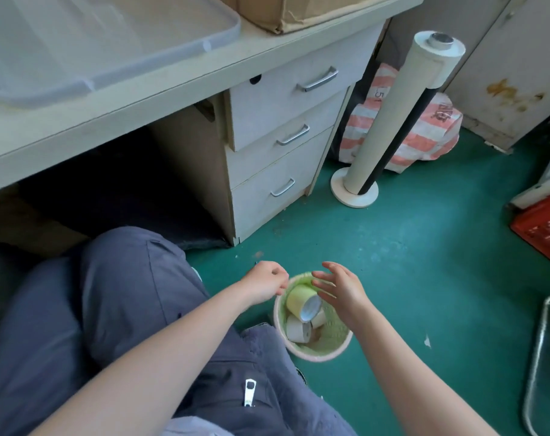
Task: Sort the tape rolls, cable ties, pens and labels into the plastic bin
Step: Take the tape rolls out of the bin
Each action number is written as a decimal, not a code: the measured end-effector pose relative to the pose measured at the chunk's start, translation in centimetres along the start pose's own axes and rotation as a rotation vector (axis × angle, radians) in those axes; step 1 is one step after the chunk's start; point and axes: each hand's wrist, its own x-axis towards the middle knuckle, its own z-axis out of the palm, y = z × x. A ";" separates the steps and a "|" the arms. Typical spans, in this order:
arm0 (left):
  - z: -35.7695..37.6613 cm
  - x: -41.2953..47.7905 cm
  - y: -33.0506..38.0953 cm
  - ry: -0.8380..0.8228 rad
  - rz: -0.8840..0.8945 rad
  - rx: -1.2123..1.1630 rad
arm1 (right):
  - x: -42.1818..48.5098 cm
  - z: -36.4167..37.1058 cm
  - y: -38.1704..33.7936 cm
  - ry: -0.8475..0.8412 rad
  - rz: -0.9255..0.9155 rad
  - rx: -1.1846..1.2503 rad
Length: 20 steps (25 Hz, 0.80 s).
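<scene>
A small round green basket [328, 347] stands on the green floor beside my knee. Inside it lie a pale yellow tape roll [299, 298] on top and white tape rolls [295, 328] beneath. My left hand [266, 281] hovers at the basket's left rim with fingers curled and nothing visible in them. My right hand [339, 286] is over the basket's right side, fingers spread and straight, just above the yellow roll, holding nothing. A clear plastic bin [116, 45] sits on the desk at the upper left.
A desk [179, 89] with three drawers [283, 133] stands ahead. A cardboard box [299, 11] rests on it. A white tower fan [393, 114] and a striped bag [424, 133] are behind, a red crate [544, 225] and a metal frame [541, 357] at right.
</scene>
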 end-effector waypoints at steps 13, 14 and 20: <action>-18.0 -18.2 8.4 0.317 0.454 -0.121 | -14.8 12.5 -17.9 -0.496 -0.563 0.069; -19.2 -20.1 8.9 0.339 0.497 -0.131 | -16.4 13.6 -19.2 -0.538 -0.606 0.072; -25.3 -30.9 10.5 0.582 0.711 -0.090 | -25.5 21.0 -25.3 -0.739 -0.847 -0.064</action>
